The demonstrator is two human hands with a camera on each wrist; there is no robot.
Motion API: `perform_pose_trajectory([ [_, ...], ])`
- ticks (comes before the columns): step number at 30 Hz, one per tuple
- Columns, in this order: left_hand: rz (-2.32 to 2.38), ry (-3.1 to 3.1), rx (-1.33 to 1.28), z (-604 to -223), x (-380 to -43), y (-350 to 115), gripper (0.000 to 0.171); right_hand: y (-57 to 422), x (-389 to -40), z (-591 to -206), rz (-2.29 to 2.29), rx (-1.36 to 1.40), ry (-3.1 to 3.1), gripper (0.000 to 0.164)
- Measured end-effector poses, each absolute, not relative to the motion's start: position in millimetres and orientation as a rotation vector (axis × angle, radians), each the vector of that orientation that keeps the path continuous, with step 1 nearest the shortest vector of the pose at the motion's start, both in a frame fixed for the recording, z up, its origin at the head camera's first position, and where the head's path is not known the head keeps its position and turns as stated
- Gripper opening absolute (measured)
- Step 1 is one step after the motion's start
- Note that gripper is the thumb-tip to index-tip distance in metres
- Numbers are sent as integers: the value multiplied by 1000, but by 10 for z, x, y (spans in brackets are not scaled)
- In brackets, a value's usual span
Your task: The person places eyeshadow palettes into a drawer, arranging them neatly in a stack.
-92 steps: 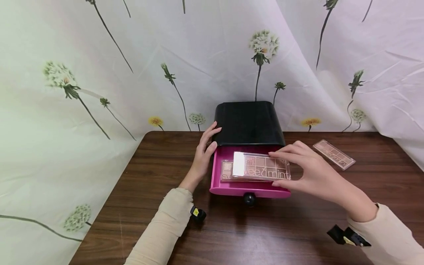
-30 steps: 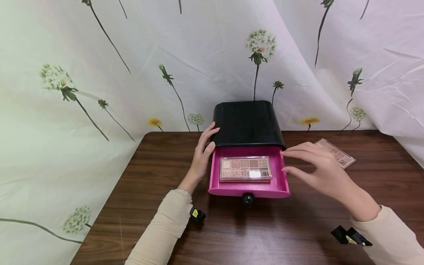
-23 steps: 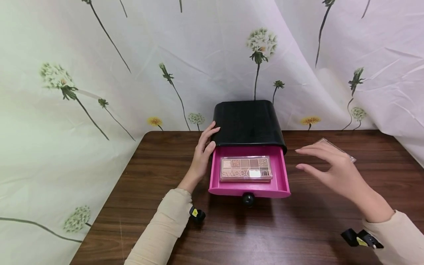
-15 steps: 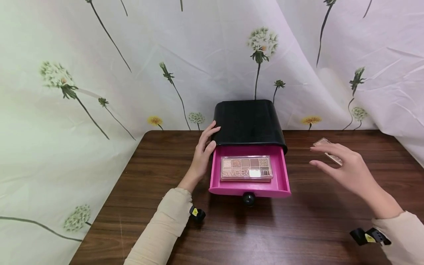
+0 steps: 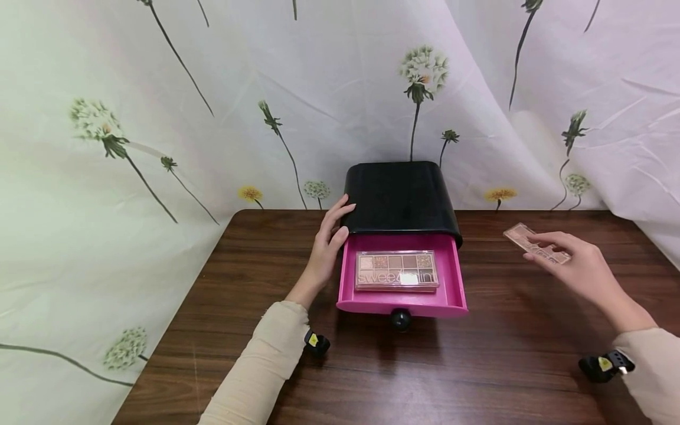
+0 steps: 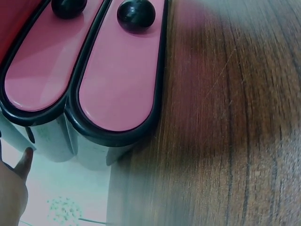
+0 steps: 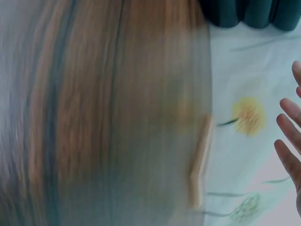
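My left hand (image 5: 325, 248) rests with its fingers on the left side of a black drawer cabinet (image 5: 398, 198). The cabinet's top pink drawer (image 5: 451, 295) is pulled out. In it lies a clear-lidded eyeshadow palette (image 5: 395, 270), apparently stacked on another. At the right, my right hand (image 5: 579, 265) hovers over a second eyeshadow palette (image 5: 523, 233) on the table, partly covering it. The right wrist view shows that palette edge-on, with the fingers (image 7: 289, 120) spread and apart from it. A left fingertip (image 6: 26, 162) appears beside the cabinet in the left wrist view.
Lower pink drawer fronts (image 6: 120, 80) with round black knobs (image 6: 136, 15) are closed. The brown wooden table (image 5: 239, 265) meets a white curtain (image 5: 212, 88) with dandelion prints at its back edge. A black knob (image 5: 401, 319) juts from the pulled-out drawer.
My right hand held a palette over the drawer, laid it onto the one inside and let go. It has since moved right to the palette on the table. My left hand has stayed put.
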State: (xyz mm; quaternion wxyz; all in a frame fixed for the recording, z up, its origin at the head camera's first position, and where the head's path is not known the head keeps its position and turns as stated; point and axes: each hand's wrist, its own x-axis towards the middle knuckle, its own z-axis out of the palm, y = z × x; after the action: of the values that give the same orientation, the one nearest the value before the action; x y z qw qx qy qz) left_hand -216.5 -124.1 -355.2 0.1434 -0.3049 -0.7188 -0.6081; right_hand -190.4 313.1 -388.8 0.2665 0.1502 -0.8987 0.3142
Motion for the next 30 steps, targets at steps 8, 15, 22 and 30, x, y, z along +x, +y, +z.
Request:
perform_pose_trajectory([
  [8, -1758, -2081, -871, -3536, -2156, -1245, 47, 3393, -2048, -3932, 981, 232, -2566, 36],
  [15, -1747, -2102, -850, -3535, -2141, -1247, 48, 3526, -2171, -3995, 1006, 128, -2681, 47],
  [22, -1758, -2095, -849, -3534, -2145, -1239, 47, 3640, -2305, -4138, 997, 67, -2781, 57],
  [30, -1751, -2080, -859, -3555, -2162, -1238, 48, 3730, -2368, -4277, 998, 99, -2905, 67],
])
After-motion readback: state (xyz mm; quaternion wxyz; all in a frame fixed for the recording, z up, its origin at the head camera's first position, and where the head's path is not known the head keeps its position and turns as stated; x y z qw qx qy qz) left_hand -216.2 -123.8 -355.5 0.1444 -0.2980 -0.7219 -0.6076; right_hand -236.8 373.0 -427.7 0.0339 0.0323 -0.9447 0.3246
